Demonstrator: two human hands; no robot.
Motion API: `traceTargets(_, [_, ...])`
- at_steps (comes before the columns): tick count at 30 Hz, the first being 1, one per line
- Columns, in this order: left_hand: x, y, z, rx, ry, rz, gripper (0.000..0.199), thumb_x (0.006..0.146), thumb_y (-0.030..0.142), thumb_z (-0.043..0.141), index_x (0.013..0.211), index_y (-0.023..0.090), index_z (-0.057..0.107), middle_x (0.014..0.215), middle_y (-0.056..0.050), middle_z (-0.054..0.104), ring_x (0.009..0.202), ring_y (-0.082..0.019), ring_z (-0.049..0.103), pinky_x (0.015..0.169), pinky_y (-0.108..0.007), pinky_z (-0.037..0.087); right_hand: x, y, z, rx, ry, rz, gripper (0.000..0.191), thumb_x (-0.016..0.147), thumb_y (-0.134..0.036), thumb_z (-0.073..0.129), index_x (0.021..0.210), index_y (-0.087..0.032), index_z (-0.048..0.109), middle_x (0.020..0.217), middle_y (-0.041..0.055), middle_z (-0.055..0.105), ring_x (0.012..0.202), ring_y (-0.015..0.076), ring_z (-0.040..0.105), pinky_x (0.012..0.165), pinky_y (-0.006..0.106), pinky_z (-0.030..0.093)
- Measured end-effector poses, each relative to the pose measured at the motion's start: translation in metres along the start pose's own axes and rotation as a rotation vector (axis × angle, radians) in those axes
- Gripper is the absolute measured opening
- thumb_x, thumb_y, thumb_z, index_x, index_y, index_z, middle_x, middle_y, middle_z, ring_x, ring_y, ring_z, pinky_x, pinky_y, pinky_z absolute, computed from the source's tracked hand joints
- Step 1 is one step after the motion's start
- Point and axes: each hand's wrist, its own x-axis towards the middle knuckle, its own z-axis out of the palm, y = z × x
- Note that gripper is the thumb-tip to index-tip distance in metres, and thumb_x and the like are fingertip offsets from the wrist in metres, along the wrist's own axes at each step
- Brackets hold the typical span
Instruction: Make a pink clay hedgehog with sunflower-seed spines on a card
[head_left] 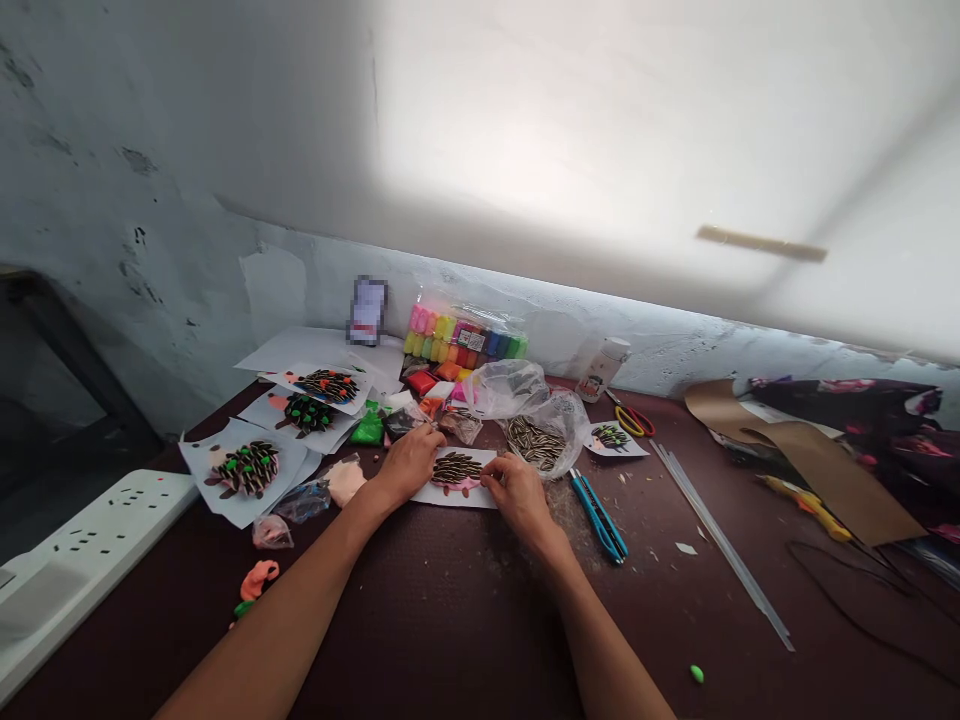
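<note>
A white paper card [476,499] lies on the table between my hands, bearing a hedgehog picture [457,468] with striped seed spines and a pink clay underside. My left hand [411,464] grips the card's left edge with its fingers bent together. At the picture's right end, my right hand [519,496] is closed in a pinch; whatever is between its fingertips is too small to make out. Just behind it, an opened plastic bag holds striped sunflower seeds [535,443]. Packets of coloured clay [421,381] lie beyond my left hand.
Finished hedgehog cards [251,470] overlap at left near a white power strip [97,545]. Right of my hands are a blue utility knife [598,515], scissors [632,418], glue sticks [724,545] and a yellow glue gun [810,505]. A bottle [602,370] stands by the wall.
</note>
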Motion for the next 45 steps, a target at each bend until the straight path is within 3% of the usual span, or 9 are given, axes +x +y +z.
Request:
traceTargets(7, [-0.002, 0.001, 0.001, -0.041, 0.044, -0.003, 0.035, 0.083, 0.006, 0.043, 0.102, 0.02, 0.068, 0.111, -0.008, 0.056, 0.093, -0.017, 0.06, 0.082, -0.026, 0.046, -0.003, -0.008, -0.001, -0.031, 0.018, -0.043, 0.011, 0.084, -0.015, 0.059, 0.08, -0.019, 0.069, 0.083, 0.0016, 0.062, 0.078, 0.013, 0.056, 0.068, 0.021, 0.035])
traceTargets(11, [-0.003, 0.003, 0.0, -0.039, 0.02, -0.01, 0.034, 0.084, 0.008, 0.043, 0.095, 0.021, 0.072, 0.105, -0.007, 0.057, 0.09, -0.017, 0.06, 0.08, -0.026, 0.046, -0.005, -0.012, -0.003, -0.056, 0.02, -0.051, 0.012, 0.085, -0.015, 0.058, 0.08, -0.019, 0.068, 0.084, 0.0019, 0.062, 0.08, 0.0132, 0.056, 0.069, 0.021, 0.035])
traceTargets(31, [-0.001, 0.001, 0.001, -0.031, 0.0, -0.001, 0.034, 0.082, 0.006, 0.046, 0.095, 0.022, 0.073, 0.101, -0.006, 0.059, 0.089, -0.016, 0.059, 0.08, -0.024, 0.045, -0.002, -0.016, 0.003, -0.1, 0.004, -0.065, 0.015, 0.086, -0.015, 0.054, 0.079, -0.019, 0.067, 0.086, 0.0018, 0.064, 0.08, 0.0128, 0.057, 0.069, 0.022, 0.035])
traceTargets(40, [-0.002, 0.0, 0.001, -0.043, 0.0, 0.001, 0.034, 0.083, 0.007, 0.045, 0.096, 0.021, 0.073, 0.1, -0.006, 0.059, 0.087, -0.016, 0.059, 0.079, -0.024, 0.045, 0.0, -0.01, -0.004, -0.045, 0.064, -0.009, 0.011, 0.084, -0.017, 0.057, 0.08, -0.02, 0.067, 0.083, 0.001, 0.063, 0.076, 0.0127, 0.057, 0.066, 0.022, 0.035])
traceTargets(45, [-0.001, -0.001, 0.003, -0.05, 0.009, 0.005, 0.035, 0.081, 0.006, 0.045, 0.096, 0.021, 0.073, 0.1, -0.006, 0.06, 0.088, -0.016, 0.059, 0.08, -0.024, 0.045, 0.005, 0.01, -0.017, -0.216, 0.163, 0.168, 0.019, 0.088, -0.018, 0.05, 0.091, -0.02, 0.069, 0.095, 0.0052, 0.064, 0.086, 0.0166, 0.057, 0.071, 0.025, 0.036])
